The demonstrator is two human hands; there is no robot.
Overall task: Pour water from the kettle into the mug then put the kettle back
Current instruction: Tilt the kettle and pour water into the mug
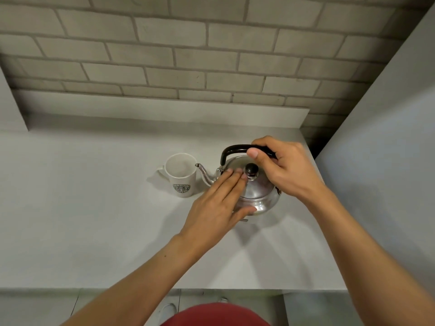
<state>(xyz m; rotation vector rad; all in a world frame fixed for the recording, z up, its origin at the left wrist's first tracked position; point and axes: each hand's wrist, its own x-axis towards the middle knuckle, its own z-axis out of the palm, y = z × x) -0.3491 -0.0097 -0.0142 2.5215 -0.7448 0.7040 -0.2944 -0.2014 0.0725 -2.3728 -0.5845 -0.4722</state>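
A shiny steel kettle (261,191) with a black lid knob and a black arched handle stands on the white counter (94,208), its spout pointing left. My right hand (284,168) is closed around the handle from above. My left hand (219,205) lies flat against the kettle's lid and near side, fingers straight and together, thumb under the body. A white mug (181,175) with a dark round logo stands upright just left of the spout, handle to the left. Its inside looks pale; I cannot tell whether it holds water.
A grey brick wall (211,55) rises behind a low white backsplash. A plain white panel (388,137) closes the right side close to the kettle. The counter's front edge runs along the bottom, with floor and a red garment below it.
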